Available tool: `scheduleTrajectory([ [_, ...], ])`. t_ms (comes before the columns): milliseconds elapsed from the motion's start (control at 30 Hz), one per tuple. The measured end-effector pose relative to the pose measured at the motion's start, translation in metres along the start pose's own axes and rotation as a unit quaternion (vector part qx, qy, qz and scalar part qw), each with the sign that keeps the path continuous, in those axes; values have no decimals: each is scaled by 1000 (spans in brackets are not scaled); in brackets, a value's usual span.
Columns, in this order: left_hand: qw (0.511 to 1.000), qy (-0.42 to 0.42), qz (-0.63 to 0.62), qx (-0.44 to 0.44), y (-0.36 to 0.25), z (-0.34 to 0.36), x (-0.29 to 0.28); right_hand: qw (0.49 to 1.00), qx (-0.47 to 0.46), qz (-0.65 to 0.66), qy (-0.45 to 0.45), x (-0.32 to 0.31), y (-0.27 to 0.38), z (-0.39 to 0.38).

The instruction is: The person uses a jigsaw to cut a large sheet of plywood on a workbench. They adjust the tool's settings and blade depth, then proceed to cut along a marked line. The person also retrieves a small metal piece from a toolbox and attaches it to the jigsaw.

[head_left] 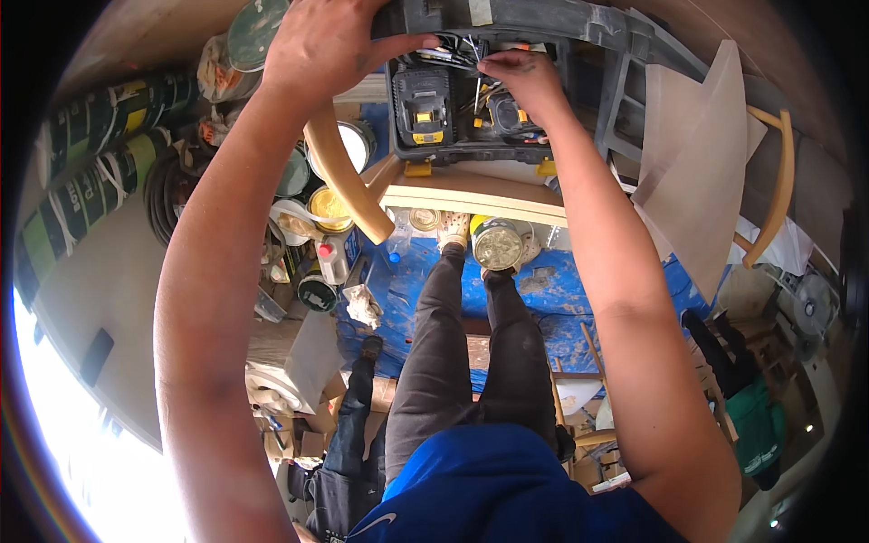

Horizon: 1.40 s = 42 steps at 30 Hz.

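An open black toolbox [507, 150] stands in front of me at the top of the view, full of tools and cables. My left hand [321, 45] is at its left end, thumb stretched over the rim; its other fingers run out of view. Inside the box my right hand [529, 81] has thumb and fingers closed together beside a thin screwdriver-like shaft [478, 93]. What they pinch, if anything, is hidden. A black and yellow battery charger [424, 107] fills the box's left side. Below my right hand sits a black and yellow power-tool piece [507, 116].
A curved wooden chair arm [344, 172] projects below my left forearm. Paint buckets [330, 206] and a grey jug [333, 258] crowd the left. A tin [498, 246] stands by my feet on blue sheeting [543, 290]. Two other people [756, 421] [348, 480] are nearby.
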<state>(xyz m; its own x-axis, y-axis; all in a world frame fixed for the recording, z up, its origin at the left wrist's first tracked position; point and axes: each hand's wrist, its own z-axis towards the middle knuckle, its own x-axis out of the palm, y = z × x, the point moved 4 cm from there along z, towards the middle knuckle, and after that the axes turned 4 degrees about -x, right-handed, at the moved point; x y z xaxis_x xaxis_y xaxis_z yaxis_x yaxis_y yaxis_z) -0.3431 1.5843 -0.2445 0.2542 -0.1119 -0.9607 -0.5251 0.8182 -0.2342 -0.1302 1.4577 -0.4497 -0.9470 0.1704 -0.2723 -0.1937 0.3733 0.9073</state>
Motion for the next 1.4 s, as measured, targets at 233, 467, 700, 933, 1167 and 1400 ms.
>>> scheduleTrajectory([
  [233, 1000, 6, 21, 0, 0, -2, 0, 993, -88, -78, -12, -10, 39, -19],
  [467, 999, 33, 24, -33, -6, 6, -4, 980, -164, -104, -32, -34, 71, -54],
  [700, 988, 22, 144, 40, -9, -7, 5, 989, -85, 107, 62, -22, 65, -219],
  [933, 936, 196, 291, -4, -106, -52, 57, 987, 116, 28, 107, -9, -17, -513],
  [1167, 882, 232, 410, -26, -115, -102, 111, 939, 258, 168, -154, -82, -81, -686],
  [1400, 916, 289, 268, -71, -183, -71, 110, 774, 238, 387, -441, -121, -65, -761],
])
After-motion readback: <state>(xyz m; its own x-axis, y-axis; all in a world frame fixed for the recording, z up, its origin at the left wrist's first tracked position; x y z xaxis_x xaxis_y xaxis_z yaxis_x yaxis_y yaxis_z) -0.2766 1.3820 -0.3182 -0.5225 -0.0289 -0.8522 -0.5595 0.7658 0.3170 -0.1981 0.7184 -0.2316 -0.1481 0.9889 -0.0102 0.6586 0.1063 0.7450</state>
